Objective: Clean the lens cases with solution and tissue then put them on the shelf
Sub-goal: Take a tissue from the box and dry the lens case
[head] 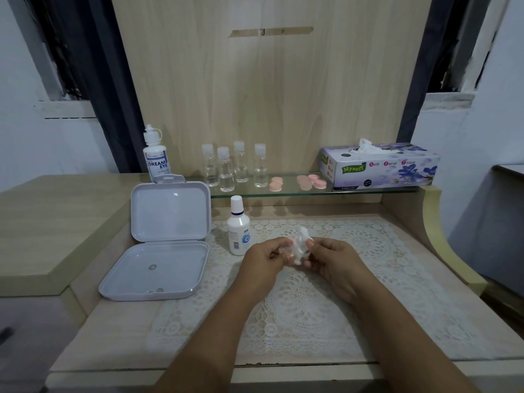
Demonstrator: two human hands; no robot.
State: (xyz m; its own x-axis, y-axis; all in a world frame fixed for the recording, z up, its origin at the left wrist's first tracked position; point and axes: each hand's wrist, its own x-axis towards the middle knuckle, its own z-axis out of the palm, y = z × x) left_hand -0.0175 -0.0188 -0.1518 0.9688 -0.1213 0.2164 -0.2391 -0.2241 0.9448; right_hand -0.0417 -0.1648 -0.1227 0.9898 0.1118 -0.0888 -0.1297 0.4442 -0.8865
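Both hands meet over the lace-covered counter (397, 279), the left hand (265, 256) pinching a pink lens case (290, 241) while the right hand (330, 258) grips a tissue (302, 245) wiping it; next, probably, it goes to the glass shelf (289, 191).
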